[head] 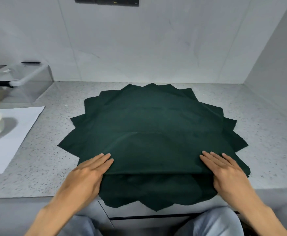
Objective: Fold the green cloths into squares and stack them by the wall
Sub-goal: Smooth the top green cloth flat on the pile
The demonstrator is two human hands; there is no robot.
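A speckled grey counter [267,133] carries a fanned pile of dark green cloths [149,126], a white paper sheet [20,123] at left, and a clear container [27,82] by the wall.

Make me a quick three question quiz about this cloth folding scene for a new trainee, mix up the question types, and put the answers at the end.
1. True or false: both hands lie flat on the top green cloth.
2. Multiple choice: what lies left of the pile of green cloths on the countertop? A) a white sheet of paper B) a pair of scissors C) a red towel
3. Fill in: the pile's near edge hangs over the ____ edge of the countertop.

Key
1. True: the left hand and right hand rest on it with straight fingers.
2. A, the white sheet of paper.
3. front
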